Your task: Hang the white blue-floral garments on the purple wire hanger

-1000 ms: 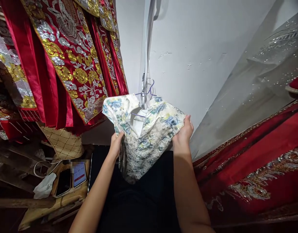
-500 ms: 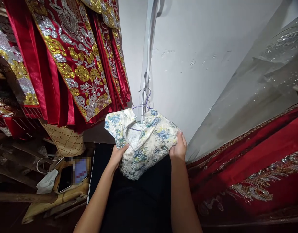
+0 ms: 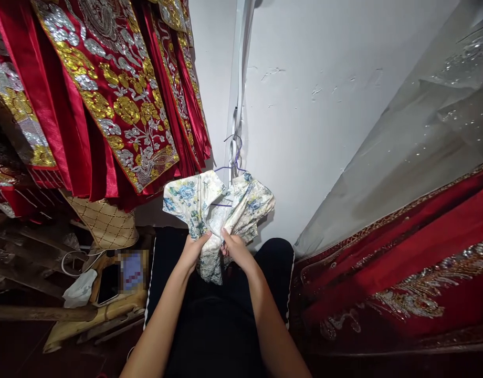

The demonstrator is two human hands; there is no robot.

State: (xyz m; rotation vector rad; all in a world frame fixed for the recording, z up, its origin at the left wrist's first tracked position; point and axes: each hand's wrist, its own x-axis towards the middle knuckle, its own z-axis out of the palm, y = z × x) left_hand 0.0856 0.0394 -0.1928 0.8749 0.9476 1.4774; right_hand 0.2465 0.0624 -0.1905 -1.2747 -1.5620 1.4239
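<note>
A short-sleeved floral shirt [image 3: 182,195], cream with blue flowers, hangs on a thin purple wire hanger [image 3: 238,155] in front of me. My left hand [image 3: 195,250] pinches the front edge of the shirt below the neckline, thumb on top. On the opposite front edge, my right hand [image 3: 232,245] grips the cloth close beside it, fingers curled under. Between the two hands the neck opening shows the pale inside of the shirt. The lower part bunches and hangs under my hands.
Red robes with gold and silver embroidery [image 3: 127,105] hang at the left. A white strap or pole [image 3: 237,68] runs down the wall [image 3: 304,131]. A phone [image 3: 109,283] and crumpled tissue [image 3: 80,289] lie on a wooden stool [image 3: 123,304]. Red sequined fabric [image 3: 402,283] covers the right side.
My right hand has left the sleeve at the right and moved inward to the shirt's front edge, near my left hand. The left hand keeps its hold.
</note>
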